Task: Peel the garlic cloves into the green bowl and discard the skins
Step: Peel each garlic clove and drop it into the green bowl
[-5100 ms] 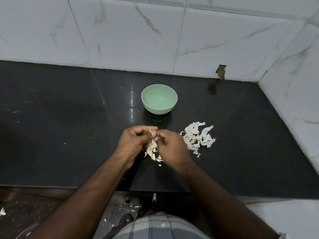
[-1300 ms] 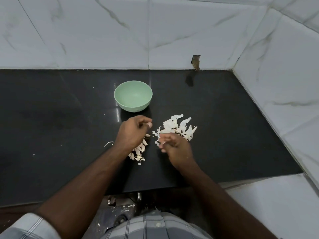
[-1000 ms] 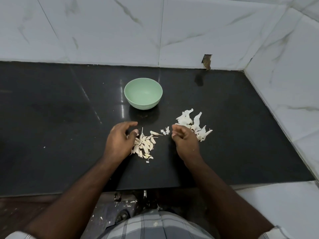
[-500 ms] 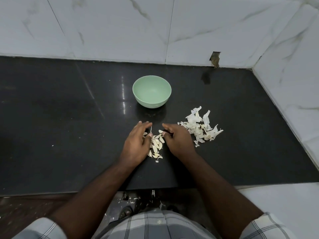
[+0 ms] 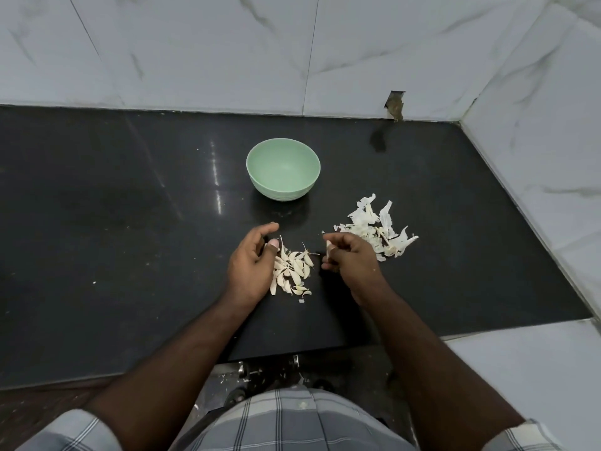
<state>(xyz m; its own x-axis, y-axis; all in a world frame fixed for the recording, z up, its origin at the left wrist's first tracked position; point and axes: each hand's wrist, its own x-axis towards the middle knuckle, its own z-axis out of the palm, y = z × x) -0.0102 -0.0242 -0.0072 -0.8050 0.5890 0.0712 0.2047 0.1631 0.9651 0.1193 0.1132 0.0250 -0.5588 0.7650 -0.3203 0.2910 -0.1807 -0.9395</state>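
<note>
The person stood over the glossy black stone table [image 5: 97, 242], both bare hands down by the work. The right hand [image 5: 349, 260] was pinched shut on a single pale garlic clove [image 5: 328, 250], gripped between thumb and fingertips just beside the loose white heap of papery garlic skins [image 5: 377, 227]. The left hand [image 5: 252, 263] was loosely curled with nothing in it that I could see, its thumb touching the edge of the small pile of cream-coloured garlic cloves [image 5: 292, 270] lying between the two hands. Beyond them, nearer the marble-tiled wall [image 5: 227, 50], sat the round pale green bowl [image 5: 283, 174], apart from both piles, and from where I watched its inside looked bare. So, by my reckoning, the job was barely under way as far as the bowl went: skins had come off and piled up to the right, but no peeled clove had landed in the bowl, and whether the cloves in the middle pile were peeled I couldn't tell. Left to do, I'd say: strip the clove in hand, drop it in, work through the pile, then clear the skins off the table
</note>
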